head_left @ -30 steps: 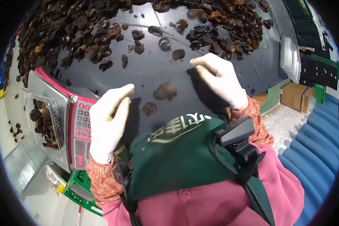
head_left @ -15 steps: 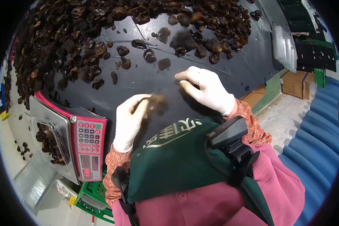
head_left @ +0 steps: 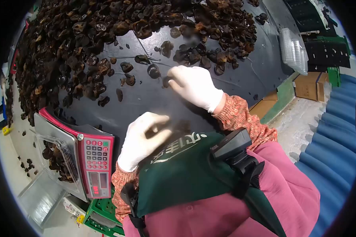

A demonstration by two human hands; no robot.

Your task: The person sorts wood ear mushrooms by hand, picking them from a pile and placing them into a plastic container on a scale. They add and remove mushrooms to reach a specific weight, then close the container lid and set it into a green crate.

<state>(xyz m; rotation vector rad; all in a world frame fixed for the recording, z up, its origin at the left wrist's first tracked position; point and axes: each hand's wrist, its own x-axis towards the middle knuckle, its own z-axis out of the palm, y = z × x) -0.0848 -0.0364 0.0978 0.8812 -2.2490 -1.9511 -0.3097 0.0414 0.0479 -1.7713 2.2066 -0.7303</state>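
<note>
Dark brown pieces that look like wood ear mushroom (head_left: 83,43) lie heaped and scattered on the grey table (head_left: 138,100). My right hand (head_left: 195,87), in a white glove, reaches over the table with its fingers curled at a single wood ear mushroom piece (head_left: 166,82); the hand partly hides it. My left hand (head_left: 140,140), also gloved, is near the apron, thumb and forefinger apart with nothing between them. Just right of its fingertips is a blurred brown piece (head_left: 182,126), apart from the hand.
At left, a red scale (head_left: 97,168) bears a clear plastic box (head_left: 69,162) with mushroom pieces. Stacked clear trays (head_left: 292,51) sit at the table's right edge. A cardboard box (head_left: 309,86) and blue corrugated sheet (head_left: 332,146) are beyond. A green crate (head_left: 103,217) stands below the scale.
My left hand has let go of a mushroom piece, and its fingers have parted. My right hand has moved left and away from my body, onto a loose piece. The view has shifted slightly.
</note>
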